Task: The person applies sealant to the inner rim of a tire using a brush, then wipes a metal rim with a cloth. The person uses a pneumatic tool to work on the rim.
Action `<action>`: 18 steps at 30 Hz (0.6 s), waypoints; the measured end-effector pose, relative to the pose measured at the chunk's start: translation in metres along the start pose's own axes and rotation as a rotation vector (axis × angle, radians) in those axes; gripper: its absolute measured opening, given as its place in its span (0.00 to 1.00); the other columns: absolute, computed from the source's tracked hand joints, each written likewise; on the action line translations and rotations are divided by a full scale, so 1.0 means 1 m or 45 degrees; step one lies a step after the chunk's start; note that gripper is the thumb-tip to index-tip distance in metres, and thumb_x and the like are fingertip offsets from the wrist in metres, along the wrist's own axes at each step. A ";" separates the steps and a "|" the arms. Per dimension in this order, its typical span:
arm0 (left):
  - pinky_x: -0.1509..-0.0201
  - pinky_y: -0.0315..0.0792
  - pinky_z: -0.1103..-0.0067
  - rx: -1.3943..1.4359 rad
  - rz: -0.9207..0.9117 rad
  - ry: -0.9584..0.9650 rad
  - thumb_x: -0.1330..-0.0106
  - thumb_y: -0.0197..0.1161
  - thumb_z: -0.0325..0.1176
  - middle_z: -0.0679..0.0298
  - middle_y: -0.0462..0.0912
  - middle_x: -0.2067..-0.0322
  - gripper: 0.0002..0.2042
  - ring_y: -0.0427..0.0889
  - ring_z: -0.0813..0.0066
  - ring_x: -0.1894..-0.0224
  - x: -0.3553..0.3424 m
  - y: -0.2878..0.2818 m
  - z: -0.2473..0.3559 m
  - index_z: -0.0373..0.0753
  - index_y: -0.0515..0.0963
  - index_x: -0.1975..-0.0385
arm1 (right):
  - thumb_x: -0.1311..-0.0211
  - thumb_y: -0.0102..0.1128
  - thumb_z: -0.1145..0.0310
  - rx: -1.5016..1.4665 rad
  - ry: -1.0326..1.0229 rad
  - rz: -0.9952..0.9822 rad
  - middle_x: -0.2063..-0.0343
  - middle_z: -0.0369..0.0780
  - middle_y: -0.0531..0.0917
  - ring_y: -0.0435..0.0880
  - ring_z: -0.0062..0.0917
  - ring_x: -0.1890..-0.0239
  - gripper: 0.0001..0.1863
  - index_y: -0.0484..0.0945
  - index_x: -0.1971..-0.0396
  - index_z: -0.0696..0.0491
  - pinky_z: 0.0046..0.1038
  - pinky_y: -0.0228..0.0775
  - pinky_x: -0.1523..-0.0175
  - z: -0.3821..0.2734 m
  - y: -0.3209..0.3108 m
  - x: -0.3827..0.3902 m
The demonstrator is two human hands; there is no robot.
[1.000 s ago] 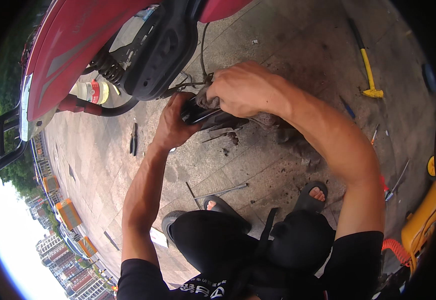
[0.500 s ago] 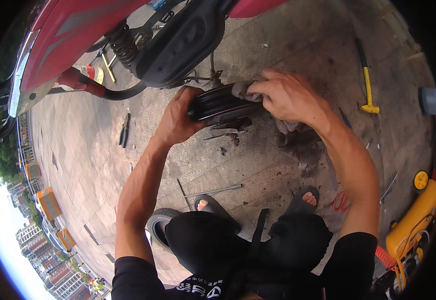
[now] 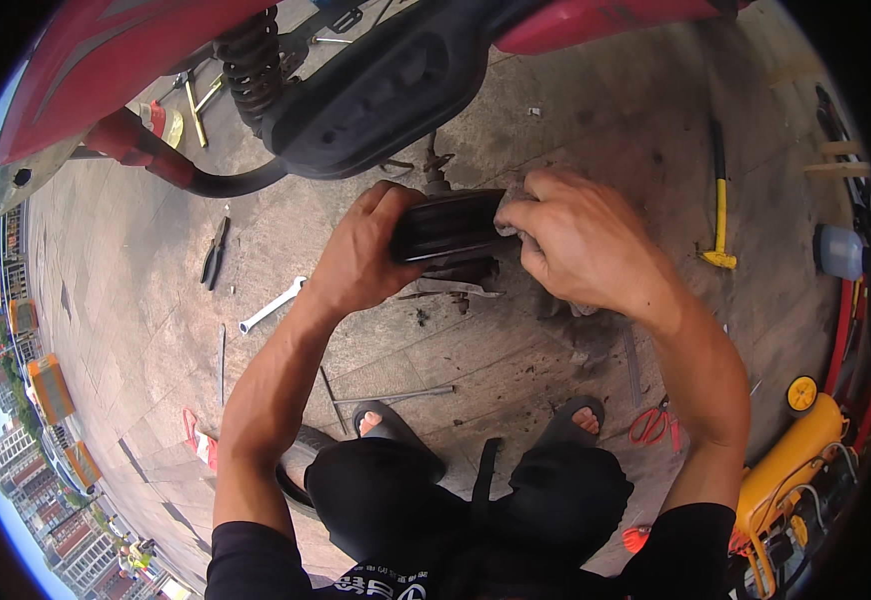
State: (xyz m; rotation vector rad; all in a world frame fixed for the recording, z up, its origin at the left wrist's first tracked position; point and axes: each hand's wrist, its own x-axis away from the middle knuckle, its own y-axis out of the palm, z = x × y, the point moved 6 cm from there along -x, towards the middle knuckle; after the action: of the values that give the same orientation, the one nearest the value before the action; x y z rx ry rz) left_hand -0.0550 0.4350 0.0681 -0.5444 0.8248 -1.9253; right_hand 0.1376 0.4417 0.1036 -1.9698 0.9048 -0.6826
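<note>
A black wheel rim [image 3: 451, 225] without a tyre stands on edge in front of me, its grooved outer face turned up. My left hand [image 3: 366, 245] is closed round its left side, thumb below and fingers over the top. At the right end of the rim, my right hand [image 3: 591, 240] pinches a dirty grey rag [image 3: 509, 214] against it; more of the cloth hangs beneath that hand. Dark metal parts [image 3: 464, 272] show just below the rim, partly covered by it. Above looms a red and black scooter [image 3: 376, 95].
On the paving lie pliers [image 3: 216, 253], a wrench [image 3: 272, 306], a T-shaped rod [image 3: 396, 395], red-handled scissors [image 3: 649, 426] and a yellow-and-black hammer [image 3: 721, 205]. A tyre [image 3: 299, 462] sits by my left leg. At the right stands a yellow air compressor [image 3: 791, 460].
The rag in my right hand has moved from the rim's upper edge down to its right end. The rim's outer face has turned more toward me. My view has shifted, uncovering the wrench.
</note>
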 end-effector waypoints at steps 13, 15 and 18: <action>0.51 0.75 0.67 0.098 -0.028 0.005 0.57 0.72 0.22 0.52 0.76 0.58 0.28 0.79 0.51 0.54 0.007 -0.004 -0.015 0.35 0.72 0.52 | 0.47 0.53 0.77 -0.555 0.229 0.044 0.55 0.47 0.82 0.81 0.42 0.52 0.16 0.79 0.56 0.60 0.33 0.72 0.46 0.122 0.076 0.011; 0.52 0.76 0.68 0.031 -0.043 0.034 0.57 0.72 0.22 0.53 0.76 0.59 0.28 0.79 0.52 0.55 0.006 -0.003 -0.012 0.35 0.72 0.52 | 0.47 0.53 0.77 -0.529 0.294 -0.005 0.55 0.47 0.82 0.81 0.42 0.52 0.16 0.80 0.57 0.59 0.34 0.72 0.47 0.129 0.082 0.016; 0.51 0.75 0.69 -0.071 -0.014 0.053 0.57 0.74 0.23 0.53 0.77 0.59 0.28 0.80 0.54 0.55 0.008 -0.004 -0.012 0.35 0.72 0.52 | 0.49 0.53 0.77 -0.530 -0.139 0.336 0.57 0.47 0.82 0.80 0.42 0.54 0.17 0.80 0.57 0.58 0.35 0.72 0.49 0.110 0.067 0.025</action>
State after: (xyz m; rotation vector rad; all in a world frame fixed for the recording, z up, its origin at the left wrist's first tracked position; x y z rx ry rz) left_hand -0.0688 0.4335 0.0637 -0.5447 0.9058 -1.9343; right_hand 0.2096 0.4472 -0.0055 -2.1640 1.2887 -0.2447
